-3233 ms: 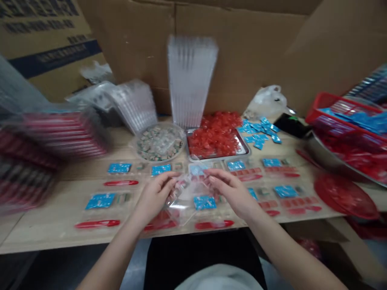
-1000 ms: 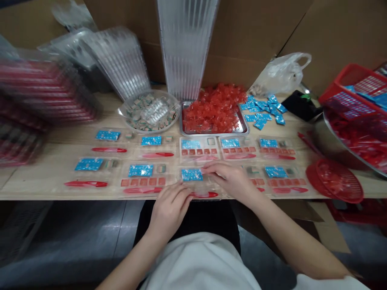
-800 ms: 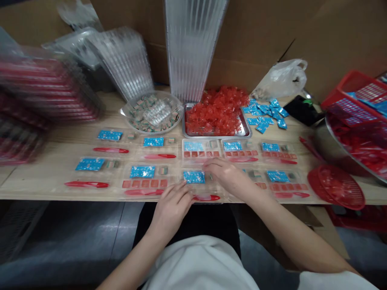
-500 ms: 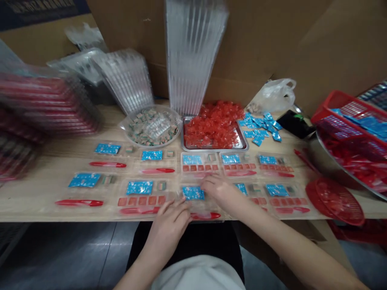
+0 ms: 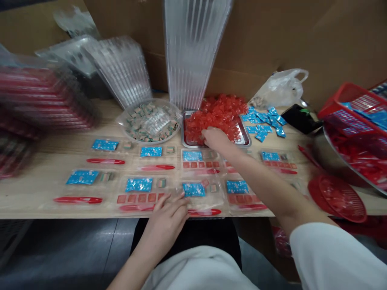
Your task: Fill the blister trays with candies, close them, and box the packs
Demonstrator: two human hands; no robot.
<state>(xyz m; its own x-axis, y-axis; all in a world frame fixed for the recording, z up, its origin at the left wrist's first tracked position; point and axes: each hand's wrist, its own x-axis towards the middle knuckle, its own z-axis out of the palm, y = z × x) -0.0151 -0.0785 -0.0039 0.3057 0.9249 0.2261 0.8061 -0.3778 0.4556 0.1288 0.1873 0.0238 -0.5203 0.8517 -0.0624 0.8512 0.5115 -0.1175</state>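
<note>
right hand (image 5: pixel 215 139), just shifted off the clear packet (image 5: pixel 208 200) and out across the worktop (image 5: pixel 45 189), fingers curled into red sachets (image 5: pixel 222 110) in a steel tray (image 5: pixel 184 135), grip not discernible; left hand (image 5: pixel 167 217) open, fingers spread, at the packet's edge.

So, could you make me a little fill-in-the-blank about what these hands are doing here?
The right hand reaches into the tray heaped with ____ wrapped pieces. The left hand rests beside a ____ packet. The round clear dish stands to the ____ of that tray.

Answers: red; blue; left.
</note>
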